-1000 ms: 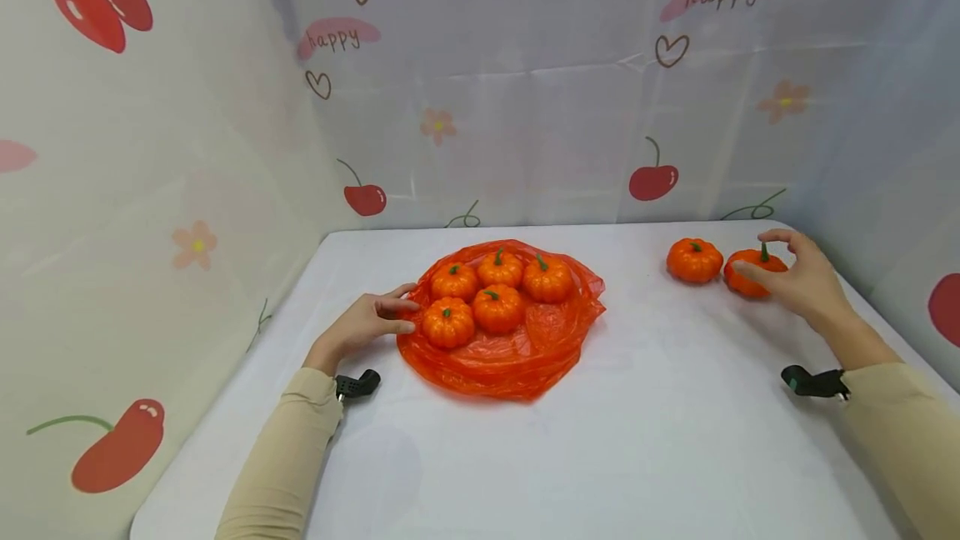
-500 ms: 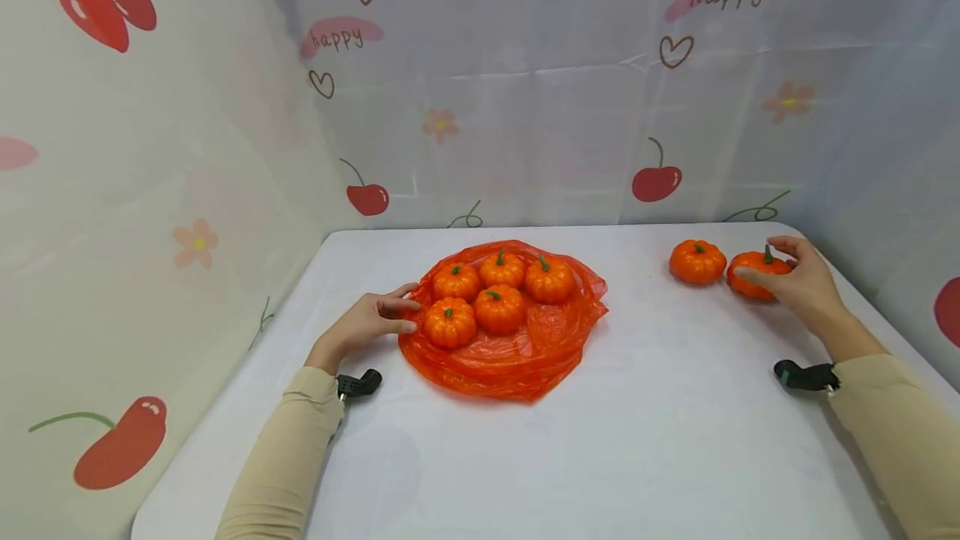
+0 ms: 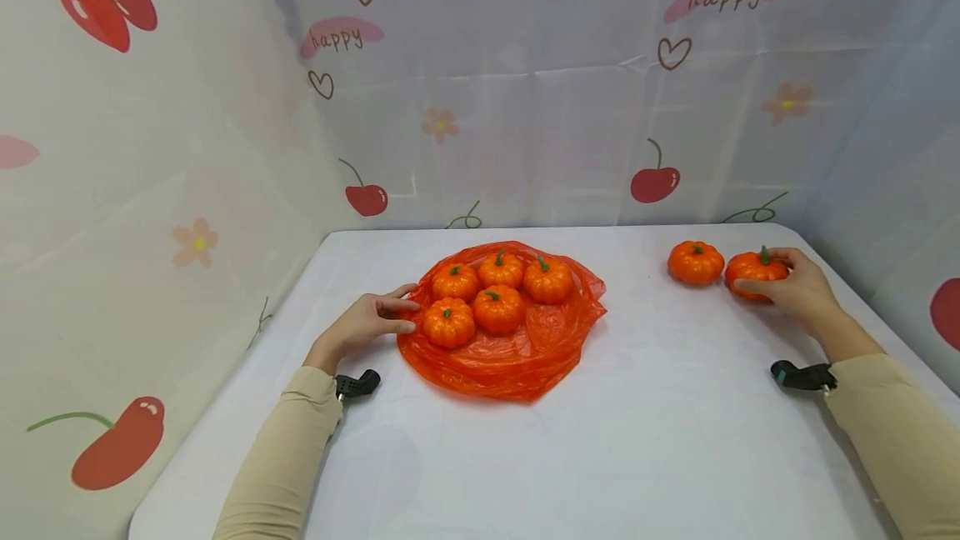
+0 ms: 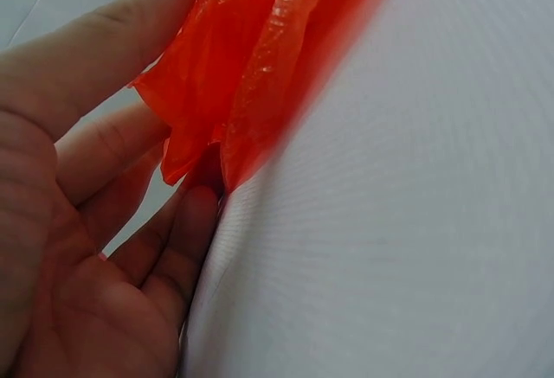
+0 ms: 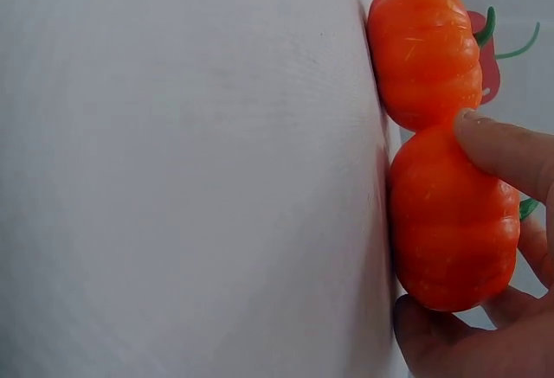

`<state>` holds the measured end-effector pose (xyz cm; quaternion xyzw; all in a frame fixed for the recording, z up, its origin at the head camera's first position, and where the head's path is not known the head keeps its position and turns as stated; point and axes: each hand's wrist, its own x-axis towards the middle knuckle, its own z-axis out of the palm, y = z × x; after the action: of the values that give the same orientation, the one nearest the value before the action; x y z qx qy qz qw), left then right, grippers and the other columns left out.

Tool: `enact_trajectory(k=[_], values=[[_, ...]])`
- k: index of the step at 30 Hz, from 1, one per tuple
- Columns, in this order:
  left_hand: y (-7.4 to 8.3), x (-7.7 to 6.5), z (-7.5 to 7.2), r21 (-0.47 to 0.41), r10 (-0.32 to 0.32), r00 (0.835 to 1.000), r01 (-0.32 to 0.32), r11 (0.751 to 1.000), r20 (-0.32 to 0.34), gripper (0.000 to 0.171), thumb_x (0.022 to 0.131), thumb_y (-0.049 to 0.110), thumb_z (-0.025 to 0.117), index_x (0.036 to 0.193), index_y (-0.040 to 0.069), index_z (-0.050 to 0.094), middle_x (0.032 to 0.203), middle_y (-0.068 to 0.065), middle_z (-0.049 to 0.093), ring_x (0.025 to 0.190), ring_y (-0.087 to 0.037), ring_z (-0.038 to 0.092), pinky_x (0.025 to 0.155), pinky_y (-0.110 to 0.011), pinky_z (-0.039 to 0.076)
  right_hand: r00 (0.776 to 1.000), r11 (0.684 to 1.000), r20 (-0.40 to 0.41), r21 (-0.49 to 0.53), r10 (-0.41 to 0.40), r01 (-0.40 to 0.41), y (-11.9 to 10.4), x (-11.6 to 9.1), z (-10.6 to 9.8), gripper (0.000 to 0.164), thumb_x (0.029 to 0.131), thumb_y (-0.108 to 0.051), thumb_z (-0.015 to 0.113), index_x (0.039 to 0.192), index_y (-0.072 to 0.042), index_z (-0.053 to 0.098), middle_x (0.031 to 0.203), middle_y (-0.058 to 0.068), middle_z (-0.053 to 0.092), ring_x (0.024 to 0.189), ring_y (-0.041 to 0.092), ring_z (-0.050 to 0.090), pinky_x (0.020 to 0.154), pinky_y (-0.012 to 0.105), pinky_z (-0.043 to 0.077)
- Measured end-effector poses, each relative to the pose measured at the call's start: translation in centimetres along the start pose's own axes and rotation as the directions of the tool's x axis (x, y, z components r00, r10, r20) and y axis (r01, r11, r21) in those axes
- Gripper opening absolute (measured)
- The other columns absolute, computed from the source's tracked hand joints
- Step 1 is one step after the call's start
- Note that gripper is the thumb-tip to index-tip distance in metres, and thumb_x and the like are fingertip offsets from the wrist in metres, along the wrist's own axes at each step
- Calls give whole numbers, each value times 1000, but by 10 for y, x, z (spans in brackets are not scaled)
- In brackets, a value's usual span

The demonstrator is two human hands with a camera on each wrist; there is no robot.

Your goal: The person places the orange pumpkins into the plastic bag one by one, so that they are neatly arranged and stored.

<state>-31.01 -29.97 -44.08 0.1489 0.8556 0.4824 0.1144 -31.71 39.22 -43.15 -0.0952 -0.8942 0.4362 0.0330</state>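
An orange-red plastic bag (image 3: 555,340) lies spread on the table, with several small orange pumpkins (image 3: 500,309) in it. My left hand (image 3: 362,323) holds the bag's left edge; in the left wrist view its thumb is on one side of the plastic (image 4: 242,58) and fingers pass behind it. At the far right, my right hand (image 3: 806,294) grips a pumpkin (image 3: 753,267) with a green stem, its thumb on the near side and fingers round the far side. The right wrist view shows this pumpkin (image 5: 454,231) low at the table, touching another pumpkin (image 5: 424,54).
The second loose pumpkin (image 3: 695,262) stands just left of the gripped one. White cloth covers the table (image 3: 637,440). Printed curtains (image 3: 525,107) rise behind it and at both sides. A black camera mount (image 3: 802,376) sits on the right wrist.
My right hand has come down around the right pumpkin, its fingers closing from above the stem to the side. The left hand and the bag have stayed in place.
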Motion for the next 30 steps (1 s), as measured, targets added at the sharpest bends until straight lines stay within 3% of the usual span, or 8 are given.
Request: enact_trajectory(k=[8, 16, 21, 30], values=[[1, 3, -1, 25, 6, 1000, -6, 1000, 0, 47, 85, 37, 85, 127, 19, 75, 163, 6, 44, 158, -24, 29, 126, -49, 29, 1000, 1000, -3, -14, -13, 13, -8, -2, -2, 106, 91, -54, 74, 158, 7, 18, 160, 39, 20, 140, 58, 26, 116, 72, 29], [3, 6, -2, 28, 16, 1000, -16, 999, 2, 48, 84, 38, 85, 127, 19, 75, 162, 7, 45, 157, -23, 30, 127, -49, 28, 997, 998, -28, -19, -68, 68, -26, -6, -7, 99, 93, -48, 74, 157, 6, 21, 160, 37, 23, 140, 56, 27, 115, 72, 30], [2, 3, -1, 39, 11, 1000, -11, 999, 1, 49, 85, 37, 85, 128, 18, 75, 162, 6, 44, 158, -25, 28, 127, -50, 28, 995, 995, -26, -37, -99, 98, -41, -11, -8, 105, 91, -54, 74, 160, 2, 19, 161, 36, 22, 139, 56, 27, 111, 74, 34], [1, -1, 0, 20, 6, 1000, -7, 1000, 6, 48, 86, 36, 84, 129, 17, 74, 163, 5, 43, 158, -25, 28, 126, -50, 29, 986, 985, 49, -58, -158, 161, -65, -19, 2, 106, 89, -56, 75, 160, 2, 22, 158, 37, 24, 137, 57, 28, 109, 74, 38]])
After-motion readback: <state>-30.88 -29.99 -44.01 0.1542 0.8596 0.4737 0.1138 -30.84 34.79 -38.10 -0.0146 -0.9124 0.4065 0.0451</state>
